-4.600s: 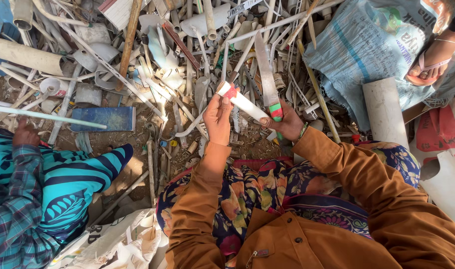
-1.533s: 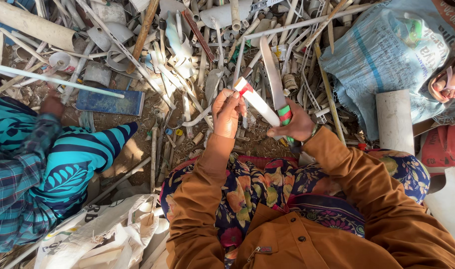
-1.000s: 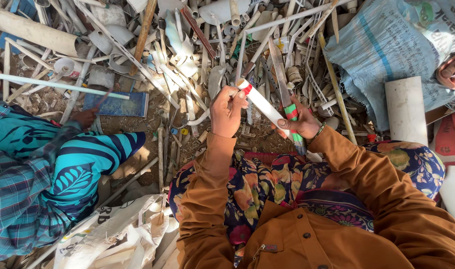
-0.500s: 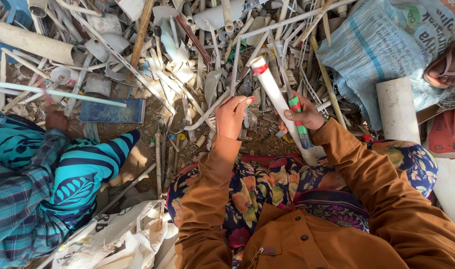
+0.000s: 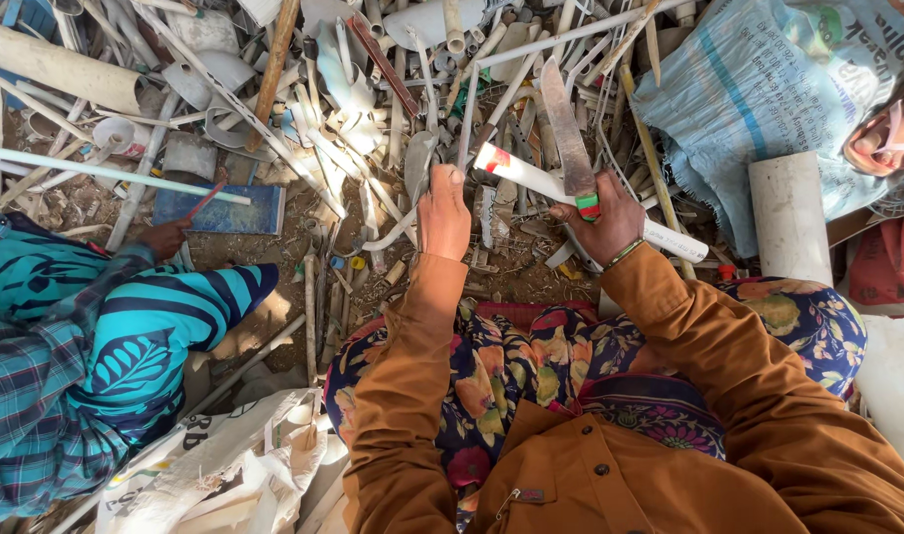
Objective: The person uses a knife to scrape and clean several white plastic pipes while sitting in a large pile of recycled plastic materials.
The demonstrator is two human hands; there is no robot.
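Now I sit over a heap of scrap plastic pipes [image 5: 373,148], blade ready.
My right hand [image 5: 610,213] clamps the white pipe [image 5: 531,178] together with a knife [image 5: 568,138], blade pointing away; my left hand [image 5: 444,213] fingers curl shut around a grey strip [image 5: 415,168], steadying it upright.

Both arms reach forward toward twelve o'clock, elbows bent, in brown sleeves. The left hand [image 5: 444,214] is raised at about eleven o'clock, back toward the camera, fingers curled shut, thumb on top. The right hand [image 5: 610,216] sits at about one o'clock, fist clenched, a bangle at its wrist, knuckles angled toward the left hand
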